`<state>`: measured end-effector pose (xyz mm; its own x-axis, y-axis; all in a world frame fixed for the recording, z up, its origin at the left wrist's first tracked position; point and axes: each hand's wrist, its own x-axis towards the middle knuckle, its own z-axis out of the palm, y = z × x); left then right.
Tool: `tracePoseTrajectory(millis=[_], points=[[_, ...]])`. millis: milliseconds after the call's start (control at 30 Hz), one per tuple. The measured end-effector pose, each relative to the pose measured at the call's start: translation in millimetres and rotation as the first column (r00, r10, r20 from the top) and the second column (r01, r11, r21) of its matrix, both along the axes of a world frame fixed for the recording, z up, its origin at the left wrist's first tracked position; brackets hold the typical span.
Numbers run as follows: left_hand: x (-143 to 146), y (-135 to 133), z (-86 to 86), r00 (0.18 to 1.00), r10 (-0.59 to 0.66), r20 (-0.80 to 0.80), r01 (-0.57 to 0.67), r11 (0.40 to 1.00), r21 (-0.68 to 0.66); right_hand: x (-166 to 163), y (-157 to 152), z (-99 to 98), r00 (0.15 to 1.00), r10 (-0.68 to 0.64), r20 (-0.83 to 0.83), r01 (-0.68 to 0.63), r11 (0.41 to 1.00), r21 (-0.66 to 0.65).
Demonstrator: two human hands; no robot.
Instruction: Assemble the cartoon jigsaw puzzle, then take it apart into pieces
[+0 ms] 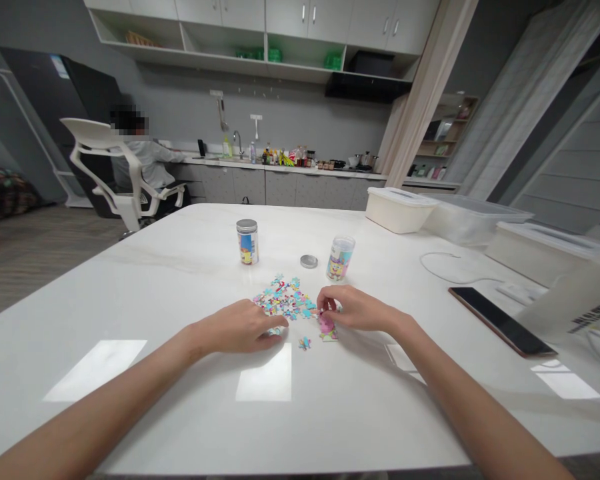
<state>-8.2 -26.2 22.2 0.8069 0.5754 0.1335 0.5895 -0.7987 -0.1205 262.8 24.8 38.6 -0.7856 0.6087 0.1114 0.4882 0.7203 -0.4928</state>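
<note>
Small jigsaw puzzle pieces [287,298], mostly light blue with pink, red and yellow bits, lie in a loose pile on the white table. My left hand [245,325] rests at the pile's near left edge, thumb and index finger apart, with some pieces by the fingertips. To the right, my right hand [353,307] has its fingers bent down and pinched on a puzzle piece at a small joined patch of pink and yellow-green puzzle [327,328]; the fingertips partly cover it. Between the hands, a few pieces [305,343] sit apart from the pile.
Behind the pile stand a lidded cartoon-print jar [247,243], a loose metal lid [309,261] and an uncapped clear jar [340,259]. A phone [500,321], cable and storage boxes [400,210] are at right. A person [147,160] sits in a white chair at far left.
</note>
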Motion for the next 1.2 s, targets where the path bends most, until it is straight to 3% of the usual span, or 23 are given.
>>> tracePoseTrajectory(millis=[133,333,500,567,667,900,1067,1200], points=[[0,1,-0.9,1.000,-0.017,0.020,0.016,0.999,0.031,-7,-2,-0.7,0.986,-0.039,-0.161,0.027,0.997,-0.073],[0,1,-1.3,1.000,-0.012,0.004,0.012,0.999,0.033,-17,-3,-8.4,0.955,-0.151,-0.257,0.090,0.968,-0.236],[0,0,-1.3,1.000,-0.004,-0.006,0.004,0.999,0.039,-23,-5,-20.8,0.942,-0.160,-0.295,-0.008,0.868,-0.496],[0,0,-1.4,1.000,0.000,-0.011,0.001,1.000,0.030,-27,-8,-24.1,0.960,-0.113,-0.257,-0.009,0.903,-0.430],[0,1,-1.7,1.000,-0.002,-0.010,0.002,1.000,0.011,-29,-12,-24.4,0.985,-0.013,-0.173,-0.021,0.981,-0.195],[0,-1,1.5,0.997,-0.067,0.028,0.068,0.998,-0.005,-6,-3,-6.0,0.997,-0.064,-0.031,0.066,0.997,0.046],[3,-3,2.5,0.991,-0.109,0.073,0.116,0.987,-0.107,7,0,0.0,0.991,-0.047,0.123,0.050,0.998,-0.026],[2,-2,-1.5,0.995,-0.055,0.080,0.060,0.997,-0.057,6,0,-1.2,0.984,-0.075,0.164,0.093,0.991,-0.101]])
